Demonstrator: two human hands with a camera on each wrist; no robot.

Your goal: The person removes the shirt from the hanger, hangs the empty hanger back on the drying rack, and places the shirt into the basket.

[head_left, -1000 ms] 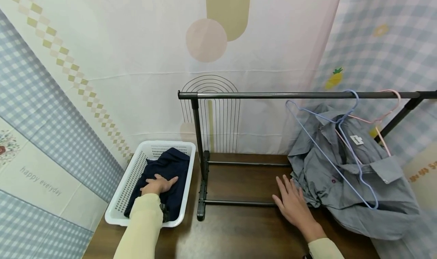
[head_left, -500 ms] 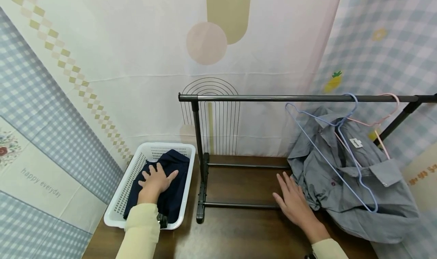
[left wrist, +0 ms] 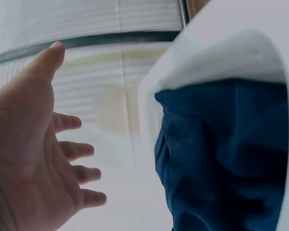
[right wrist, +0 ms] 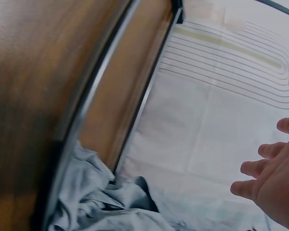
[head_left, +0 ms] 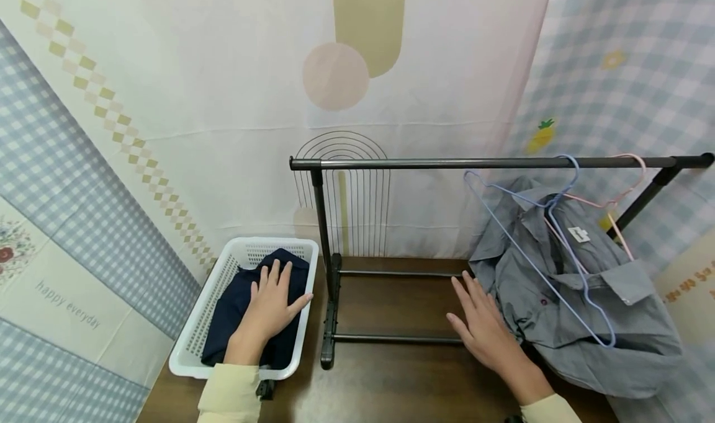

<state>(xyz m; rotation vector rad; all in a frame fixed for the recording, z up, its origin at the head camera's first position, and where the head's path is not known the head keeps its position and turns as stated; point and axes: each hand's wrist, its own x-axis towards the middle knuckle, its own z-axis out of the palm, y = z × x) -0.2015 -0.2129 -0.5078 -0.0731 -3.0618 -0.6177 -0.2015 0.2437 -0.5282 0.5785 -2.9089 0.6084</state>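
My left hand (head_left: pixel 268 308) hovers with spread fingers over a white plastic basket (head_left: pixel 195 342). In the basket lies a bunched navy blue garment (head_left: pixel 223 324). The left wrist view shows a gap between the hand (left wrist: pixel 29 144) and this cloth (left wrist: pixel 221 154). My right hand (head_left: pixel 486 336) is held out with straight fingers, holding nothing, at the left side of a grey collared shirt (head_left: pixel 648 348). A pink hanger (head_left: pixel 641 173) runs into this shirt. In front of it hangs a blue hanger (head_left: pixel 575 178) with nothing on it.
A black rack stands on the brown wooden table (head_left: pixel 391 386), its top rail (head_left: pixel 424 163) carrying both hangers. The rack's left post (head_left: pixel 321 224) rises just right of the basket. Two lower bars cross near the tabletop. A patterned curtain (head_left: pixel 223 100) closes off the back and sides.
My left hand has lifted off the navy garment and moved a little to the right, fingers spreading. My right hand has hardly moved. The whole view has tilted slightly upward.
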